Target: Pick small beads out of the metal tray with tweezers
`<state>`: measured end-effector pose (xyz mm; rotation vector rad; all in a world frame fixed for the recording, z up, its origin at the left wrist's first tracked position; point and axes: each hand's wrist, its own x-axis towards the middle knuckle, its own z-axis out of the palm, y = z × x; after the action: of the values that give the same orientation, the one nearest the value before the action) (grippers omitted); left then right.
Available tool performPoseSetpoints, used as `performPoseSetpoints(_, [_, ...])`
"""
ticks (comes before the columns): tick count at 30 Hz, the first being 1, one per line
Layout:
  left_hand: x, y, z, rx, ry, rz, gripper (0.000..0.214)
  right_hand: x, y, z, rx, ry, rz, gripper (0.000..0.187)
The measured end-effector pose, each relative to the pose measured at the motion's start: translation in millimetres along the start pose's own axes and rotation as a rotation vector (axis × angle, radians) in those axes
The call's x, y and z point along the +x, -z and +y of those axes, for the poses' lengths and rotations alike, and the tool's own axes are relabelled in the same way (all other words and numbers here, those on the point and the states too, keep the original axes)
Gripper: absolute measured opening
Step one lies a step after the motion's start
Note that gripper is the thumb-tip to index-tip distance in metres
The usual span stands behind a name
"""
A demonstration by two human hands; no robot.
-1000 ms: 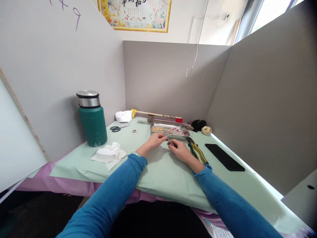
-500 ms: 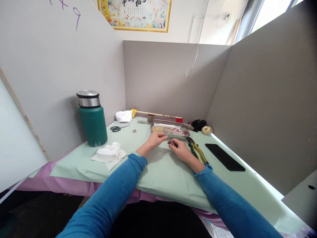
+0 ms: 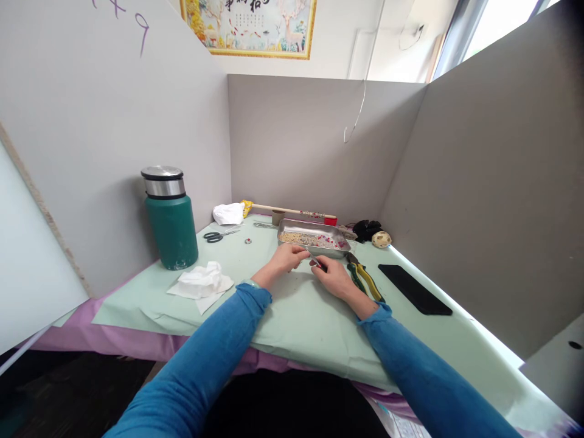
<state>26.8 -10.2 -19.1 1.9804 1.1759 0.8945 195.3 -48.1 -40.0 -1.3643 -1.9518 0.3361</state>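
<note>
In the head view my right hand (image 3: 336,278) grips a slim metal-tipped tool (image 3: 314,259) with a dark handle part; its exact kind is too small to make out. The tip points up and left toward my left hand (image 3: 285,259). There the fingers are pinched together at the tip, and whatever they hold is too small to name. Just behind both hands stands a shallow metal tray (image 3: 314,226) holding many tiny tan, clear and red beads. A pair of pliers (image 3: 368,281) with yellow and green handles lies right beside my right hand.
A green flask (image 3: 171,228), crumpled tissue (image 3: 203,281) and black scissors (image 3: 214,236) are at left. A wooden stick (image 3: 283,210) and a brown cup (image 3: 278,217) lie behind the tray. A black phone-like slab (image 3: 413,289) is at right. Grey partitions (image 3: 314,146) enclose the table.
My left hand's fingers have shifted very slightly near the tool tip. Both hands otherwise stay in place, and the tool remains in my right hand.
</note>
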Motion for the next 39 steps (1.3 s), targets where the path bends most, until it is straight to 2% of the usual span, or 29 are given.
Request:
performPoseSetpoints(8, [0.2,-0.4,0.5,-0.023,-0.025,-0.061,0.029,-0.1,-0.2,0.9,0.001,0.014,-0.003,0.027])
performPoseSetpoints(39, [1.2,-3.5,-3.4,-0.007,-0.008,-0.065,0.033,-1.9,-3.8,2.9,-0.098,0.048,-0.038,0.022])
